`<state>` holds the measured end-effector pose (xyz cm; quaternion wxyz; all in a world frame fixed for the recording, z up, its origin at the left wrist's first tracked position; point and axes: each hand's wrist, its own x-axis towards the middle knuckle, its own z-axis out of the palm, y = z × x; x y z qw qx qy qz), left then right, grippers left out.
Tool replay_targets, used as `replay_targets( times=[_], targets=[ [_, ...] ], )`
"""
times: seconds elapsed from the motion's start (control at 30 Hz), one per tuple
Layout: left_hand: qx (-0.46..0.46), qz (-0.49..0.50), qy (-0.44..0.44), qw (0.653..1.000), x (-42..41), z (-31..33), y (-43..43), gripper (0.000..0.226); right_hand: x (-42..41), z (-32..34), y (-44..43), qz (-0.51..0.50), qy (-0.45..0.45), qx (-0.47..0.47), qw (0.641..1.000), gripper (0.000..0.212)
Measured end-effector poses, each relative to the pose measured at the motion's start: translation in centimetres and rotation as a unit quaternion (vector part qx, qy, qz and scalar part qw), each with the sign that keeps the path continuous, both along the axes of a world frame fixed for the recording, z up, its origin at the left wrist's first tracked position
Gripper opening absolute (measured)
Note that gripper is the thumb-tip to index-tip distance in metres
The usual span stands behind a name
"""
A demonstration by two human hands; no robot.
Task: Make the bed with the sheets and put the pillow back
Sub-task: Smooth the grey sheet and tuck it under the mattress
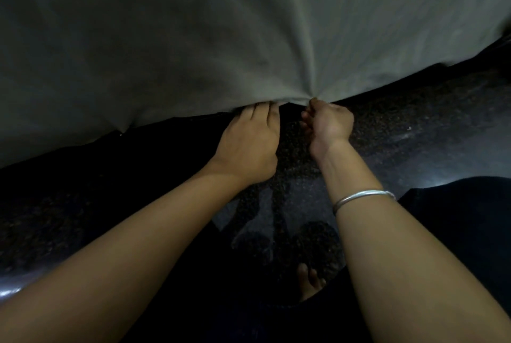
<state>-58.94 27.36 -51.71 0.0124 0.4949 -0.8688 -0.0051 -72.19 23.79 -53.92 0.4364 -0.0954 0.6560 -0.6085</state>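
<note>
A pale grey sheet [193, 38] covers the bed and fills the upper half of the view, hanging down over the bed's side. My left hand [251, 143] reaches to the sheet's lower edge with its fingertips tucked under the hem. My right hand [326, 124] pinches the same edge just to the right, and creases fan upward from that pinch. A silver bangle [362, 197] sits on my right forearm. No pillow is in view.
Under the sheet's edge the side of the bed [138, 154] is dark. A dark speckled floor [414, 121] runs below and to the right. My bare foot [309, 282] stands on it near the bottom centre, beside dark clothing [456, 218].
</note>
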Motion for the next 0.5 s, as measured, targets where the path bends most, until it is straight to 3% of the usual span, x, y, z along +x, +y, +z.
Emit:
replay_targets(
  times=[0.03, 0.07, 0.13, 0.2, 0.27, 0.4, 0.5],
  targets=[
    [0.018, 0.001, -0.013, 1.0, 0.0, 0.0, 0.0, 0.088, -0.1, -0.1, 0.1, -0.02, 0.126, -0.001, 0.992, 0.025],
    [0.024, 0.002, -0.019, 1.0, 0.0, 0.1, -0.3, 0.093, -0.2, -0.1, 0.5, -0.021, 0.278, -0.008, 0.96, 0.026],
    [0.03, 0.004, -0.028, 0.999, 0.1, 0.3, -1.2, 0.1, -0.1, -0.2, 1.5, 0.061, 0.522, -0.099, 0.845, 0.012],
    [0.038, 0.013, -0.025, 0.999, 0.1, 0.4, -2.4, 0.101, 0.5, -0.7, 2.0, 0.196, 0.658, -0.129, 0.716, 0.025],
    [0.058, 0.02, -0.015, 0.998, 0.0, 0.6, -3.1, 0.097, 0.8, -1.4, 2.1, 0.278, 0.705, -0.091, 0.646, 0.046],
    [0.107, 0.051, -0.039, 0.992, -0.9, 2.1, -3.6, 0.088, 0.3, -0.1, 1.4, 0.359, 0.724, -0.01, 0.589, 0.066],
    [0.119, 0.077, -0.096, 0.985, -2.8, 4.3, -3.1, 0.056, -0.3, 1.2, 0.6, 0.406, 0.742, 0.035, 0.532, 0.067]
  ],
)
